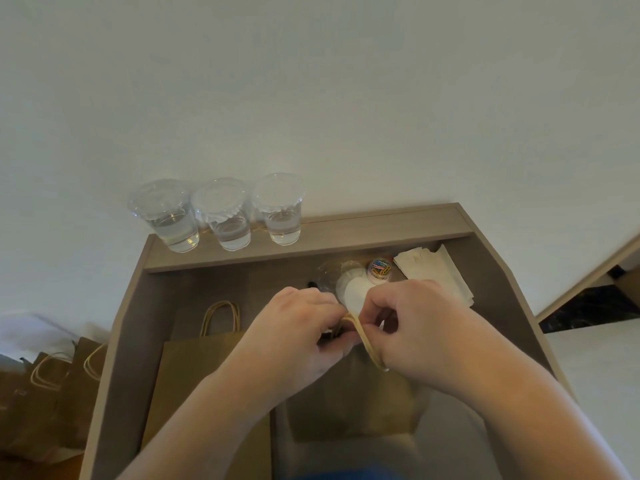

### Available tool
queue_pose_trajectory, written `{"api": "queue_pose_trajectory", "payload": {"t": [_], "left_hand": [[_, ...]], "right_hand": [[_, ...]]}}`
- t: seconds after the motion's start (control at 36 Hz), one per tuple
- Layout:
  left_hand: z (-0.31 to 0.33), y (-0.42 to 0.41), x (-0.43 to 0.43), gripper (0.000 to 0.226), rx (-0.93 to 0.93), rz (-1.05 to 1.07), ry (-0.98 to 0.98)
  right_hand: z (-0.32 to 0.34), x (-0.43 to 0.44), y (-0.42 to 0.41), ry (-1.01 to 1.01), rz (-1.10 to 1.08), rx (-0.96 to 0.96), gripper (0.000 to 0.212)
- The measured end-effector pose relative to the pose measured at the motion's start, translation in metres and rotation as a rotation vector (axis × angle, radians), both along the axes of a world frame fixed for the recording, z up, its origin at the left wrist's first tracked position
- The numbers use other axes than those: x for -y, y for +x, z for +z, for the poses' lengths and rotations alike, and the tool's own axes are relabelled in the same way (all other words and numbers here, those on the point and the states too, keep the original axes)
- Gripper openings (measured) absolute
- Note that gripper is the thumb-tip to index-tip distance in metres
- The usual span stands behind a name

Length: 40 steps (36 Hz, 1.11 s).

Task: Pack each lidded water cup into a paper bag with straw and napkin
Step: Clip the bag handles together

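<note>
A brown paper bag (349, 400) stands on the desk in front of me. My left hand (298, 337) and my right hand (412, 327) meet above its top, and both pinch its twisted paper handles (367, 344) together. What the bag holds is hidden by my hands. Three clear lidded cups of water stand in a row on the raised back ledge: left cup (166, 216), middle cup (225, 216) and right cup (278, 209). A flat brown bag (194, 372) lies to the left on the desk. White napkins (436, 268) lie at the back right.
A small tub of coloured paper clips (380, 270) and clear lids (349, 285) sit behind my hands. Several filled brown bags (52, 386) stand on the floor left of the desk (145, 306). A white wall rises behind the ledge.
</note>
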<state>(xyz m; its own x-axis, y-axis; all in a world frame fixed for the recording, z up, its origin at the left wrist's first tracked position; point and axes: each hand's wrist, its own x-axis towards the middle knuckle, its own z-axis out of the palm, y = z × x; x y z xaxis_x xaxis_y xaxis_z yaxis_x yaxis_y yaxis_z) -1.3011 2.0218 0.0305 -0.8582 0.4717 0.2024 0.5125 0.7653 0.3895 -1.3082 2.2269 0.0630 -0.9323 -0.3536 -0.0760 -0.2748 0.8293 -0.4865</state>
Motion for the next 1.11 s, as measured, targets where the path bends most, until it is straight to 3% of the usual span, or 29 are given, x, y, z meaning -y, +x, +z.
{"api": "queue_pose_trajectory", "payload": {"t": [0.17,0.36,0.47,0.64,0.75,0.86,0.92,1.0,1.06,1.11], "left_hand": [[0.001,-0.002,0.002,0.020,0.024,-0.017,0.003],[-0.003,0.004,0.018,0.040,0.091,-0.006,-0.041],[-0.006,0.012,0.029,0.023,0.095,0.029,-0.034],[-0.009,0.018,0.026,0.025,0.114,0.055,0.015],[-0.013,0.017,0.028,0.021,0.166,0.106,0.186],[-0.023,0.017,0.040,0.024,0.286,0.134,0.420],[-0.030,0.018,0.047,0.044,0.361,0.095,0.511],[-0.044,0.020,0.052,0.061,0.418,0.128,0.586],[-0.053,0.025,0.048,0.045,0.462,0.186,0.629],[-0.061,0.029,0.042,0.019,0.497,0.240,0.680]], "right_hand": [[0.006,0.000,-0.004,0.063,0.029,0.049,0.014],[0.005,0.006,-0.007,0.160,0.087,0.075,0.011],[0.003,0.011,-0.006,0.241,0.113,0.072,0.007],[0.000,0.022,-0.008,0.310,0.068,0.099,0.013],[0.011,-0.002,-0.016,0.127,0.038,0.270,0.022],[0.013,-0.046,-0.007,-0.310,-0.111,0.242,0.059],[0.001,-0.063,0.006,-0.464,-0.131,0.219,0.057],[-0.025,-0.072,0.023,-0.501,-0.099,0.278,0.048],[-0.042,-0.074,0.032,-0.498,-0.133,0.334,0.053],[-0.054,-0.073,0.035,-0.462,-0.145,0.309,0.037]]}}
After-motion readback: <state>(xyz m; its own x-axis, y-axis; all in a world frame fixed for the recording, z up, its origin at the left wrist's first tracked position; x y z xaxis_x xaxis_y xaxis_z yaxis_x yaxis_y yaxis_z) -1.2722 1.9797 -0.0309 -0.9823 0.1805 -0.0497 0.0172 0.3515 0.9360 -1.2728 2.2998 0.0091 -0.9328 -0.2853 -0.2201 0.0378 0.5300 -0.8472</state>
